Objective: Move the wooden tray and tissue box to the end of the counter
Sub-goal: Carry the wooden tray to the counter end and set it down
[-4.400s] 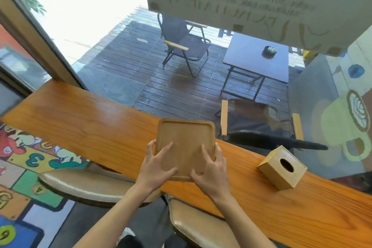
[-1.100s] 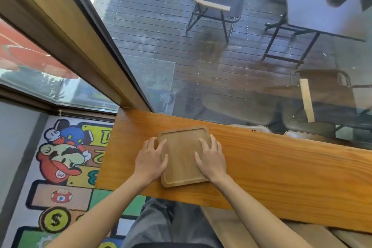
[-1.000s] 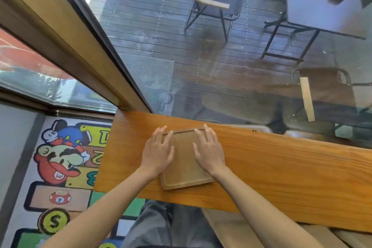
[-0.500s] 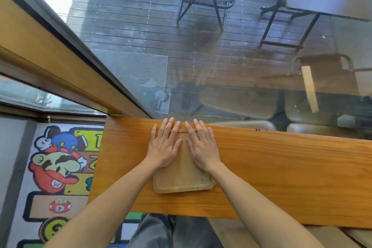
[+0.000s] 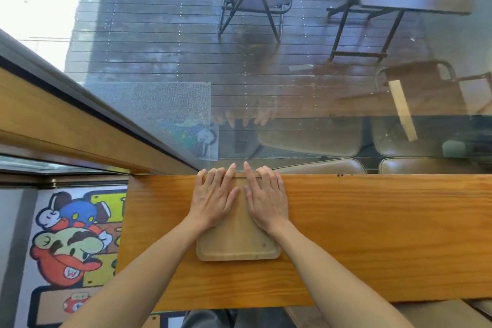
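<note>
A square wooden tray [image 5: 238, 243] lies flat on the wooden counter [image 5: 372, 234], close to its left end and with its far rim at the glass. My left hand [image 5: 214, 198] rests palm down on the tray's left half, fingers spread and reaching its far edge. My right hand [image 5: 266, 198] lies flat on the right half in the same way. Neither hand grips anything; both press on the tray's surface. The tissue box is not in view.
The counter's left end [image 5: 123, 224] drops off above a cartoon floor mat [image 5: 72, 242]. A window pane [image 5: 266, 88] stands along the counter's far edge, with a wooden frame [image 5: 66, 125] at left. Stool seats [image 5: 322, 166] show beyond the glass; another stool [image 5: 439, 314] is at lower right.
Both hands slid forward over the tray, pushing it away from me until its far rim reached the glass. The camera tilted further down.
</note>
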